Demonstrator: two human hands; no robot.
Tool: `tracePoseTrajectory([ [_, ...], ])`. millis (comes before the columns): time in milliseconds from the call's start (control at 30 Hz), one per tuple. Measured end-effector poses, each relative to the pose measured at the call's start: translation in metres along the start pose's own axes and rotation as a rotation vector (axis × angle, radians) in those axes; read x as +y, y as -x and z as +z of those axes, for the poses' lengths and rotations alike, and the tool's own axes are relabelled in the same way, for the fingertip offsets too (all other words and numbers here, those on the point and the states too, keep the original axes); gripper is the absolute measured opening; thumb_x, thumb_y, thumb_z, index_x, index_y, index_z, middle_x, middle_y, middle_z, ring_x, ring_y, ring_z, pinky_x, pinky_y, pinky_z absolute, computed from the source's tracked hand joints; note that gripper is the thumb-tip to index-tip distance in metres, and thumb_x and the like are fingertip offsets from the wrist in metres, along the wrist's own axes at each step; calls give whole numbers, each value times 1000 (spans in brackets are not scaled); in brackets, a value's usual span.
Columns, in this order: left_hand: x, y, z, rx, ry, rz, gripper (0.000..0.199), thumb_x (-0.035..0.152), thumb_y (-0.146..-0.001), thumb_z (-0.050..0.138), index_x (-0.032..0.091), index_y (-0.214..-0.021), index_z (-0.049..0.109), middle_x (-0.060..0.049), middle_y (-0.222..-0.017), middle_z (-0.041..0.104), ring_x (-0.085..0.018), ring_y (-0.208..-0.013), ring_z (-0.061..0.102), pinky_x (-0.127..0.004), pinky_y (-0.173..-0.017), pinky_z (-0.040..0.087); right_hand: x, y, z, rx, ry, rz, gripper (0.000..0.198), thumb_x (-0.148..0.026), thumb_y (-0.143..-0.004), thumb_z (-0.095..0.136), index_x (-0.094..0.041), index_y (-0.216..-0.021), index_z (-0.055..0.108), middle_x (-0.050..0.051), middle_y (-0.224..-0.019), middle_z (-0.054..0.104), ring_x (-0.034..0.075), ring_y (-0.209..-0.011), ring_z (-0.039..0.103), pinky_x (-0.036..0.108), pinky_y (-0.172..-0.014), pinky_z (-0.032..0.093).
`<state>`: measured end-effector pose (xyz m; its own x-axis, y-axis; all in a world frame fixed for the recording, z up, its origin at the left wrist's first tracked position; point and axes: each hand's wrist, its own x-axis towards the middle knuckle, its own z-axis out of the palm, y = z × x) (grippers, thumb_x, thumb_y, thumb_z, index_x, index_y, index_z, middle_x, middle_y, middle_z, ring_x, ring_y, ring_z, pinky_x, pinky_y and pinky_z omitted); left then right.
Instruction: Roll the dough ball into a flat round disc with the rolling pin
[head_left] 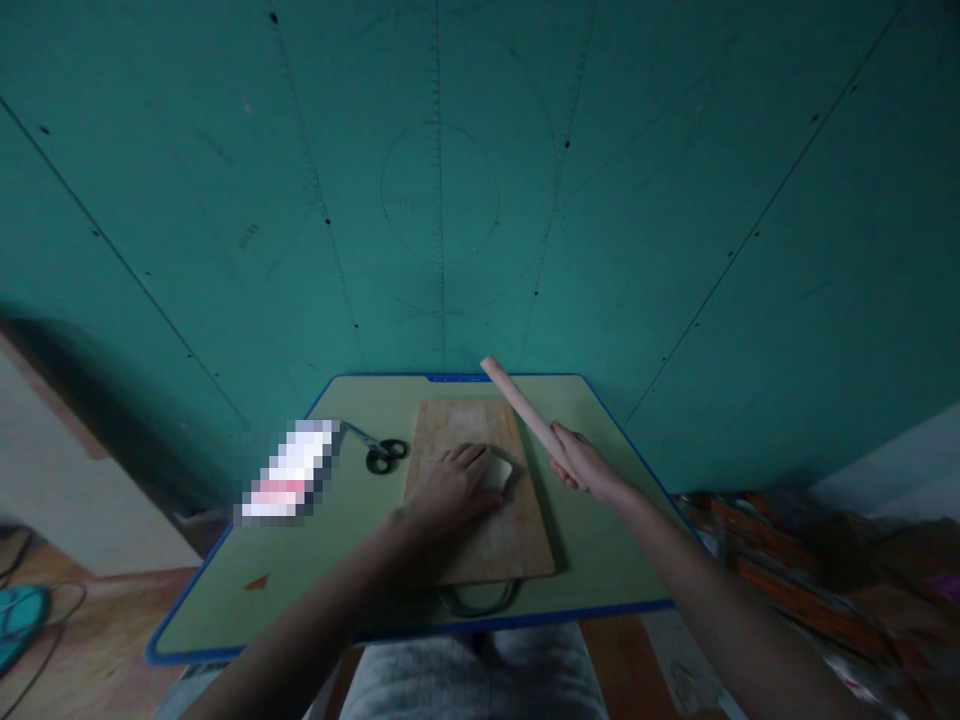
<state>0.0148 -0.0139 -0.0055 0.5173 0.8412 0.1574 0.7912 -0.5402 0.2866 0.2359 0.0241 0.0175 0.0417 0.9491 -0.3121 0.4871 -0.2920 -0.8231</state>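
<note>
My right hand (576,458) is closed round the near end of a plain wooden rolling pin (521,405). The pin slants up and to the left, its far end above the back edge of the table. My left hand (459,483) rests over the wooden cutting board (480,555), its fingers bent over a small whitish block (497,474). Only the right part of that block shows, so its exact kind is hidden. The board lies a little right of the table's middle, with a dark loop-shaped handle or cord (480,606) at its near edge.
Scissors (384,455) with black handles lie left of the board. Beyond them is a blurred-out white and pink item (289,475). A small orange scrap (256,582) lies near the front left. A green wall (465,200) rises behind the blue-edged table (600,590).
</note>
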Motion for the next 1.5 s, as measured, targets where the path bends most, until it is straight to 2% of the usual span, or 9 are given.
tracePoseTrajectory([
  [200,-17,21,-12,-12,44,-27,60,48,-87,61,20,-138,49,-14,-143,54,-29,-133,47,-46,-109,40,5,-10,4,-11,49,-55,43,-48,-98,29,-21,-72,50,-6,-46,44,10,-37,42,20,-39,29],
  [333,-31,29,-18,-38,14,-39,70,54,-87,60,16,-143,45,-17,-148,48,-31,-138,42,-48,-112,34,18,-12,0,117,388,-222,35,-42,-97,38,-19,-79,57,-1,-61,57,13,-54,52,23,-49,30],
  [500,-31,29,-13,7,15,-43,74,60,-83,60,16,-140,48,-17,-148,48,-31,-139,40,-48,-115,30,32,-3,-4,253,697,-216,28,-37,-99,40,-19,-92,60,7,-80,69,18,-69,61,26,-56,29],
  [667,-31,28,-12,57,5,-64,72,67,-79,60,15,-128,56,-18,-144,50,-35,-138,40,-51,-115,30,43,10,-8,291,738,-175,20,-34,-99,42,-20,-98,55,7,-85,70,20,-74,65,26,-57,30],
  [933,-48,22,-23,-64,4,47,79,68,-79,60,22,-143,48,-15,-154,39,-38,-143,31,-56,-116,24,47,29,-9,316,792,-181,17,-37,-97,47,-22,-89,49,7,-83,68,22,-73,65,28,-56,31],
  [1167,-51,20,-15,-15,27,87,86,65,-74,67,17,-142,48,-18,-150,43,-37,-141,33,-54,-117,23,51,36,-12,265,824,-169,18,-39,-94,50,-23,-85,49,4,-73,66,21,-66,63,29,-55,33],
  [1267,-53,20,-13,2,33,119,87,69,-74,65,14,-140,49,-20,-149,43,-36,-141,33,-54,-118,23,49,39,-16,332,866,-313,21,-42,-92,53,-21,-93,55,9,-85,68,26,-77,65,33,-62,41],
  [1367,-55,19,-11,17,33,141,92,74,-74,61,13,-141,48,-22,-149,44,-38,-141,34,-56,-117,22,37,39,-6,346,794,-626,37,-48,-90,55,-18,-112,57,16,-109,66,31,-104,62,42,-82,48],
  [1500,-58,20,-8,14,16,153,91,77,-76,55,15,-142,46,-21,-150,42,-38,-142,32,-58,-116,23,12,30,31,-30,672,-862,65,-58,-91,53,-21,-143,41,14,-146,48,28,-135,44,43,-105,42],
])
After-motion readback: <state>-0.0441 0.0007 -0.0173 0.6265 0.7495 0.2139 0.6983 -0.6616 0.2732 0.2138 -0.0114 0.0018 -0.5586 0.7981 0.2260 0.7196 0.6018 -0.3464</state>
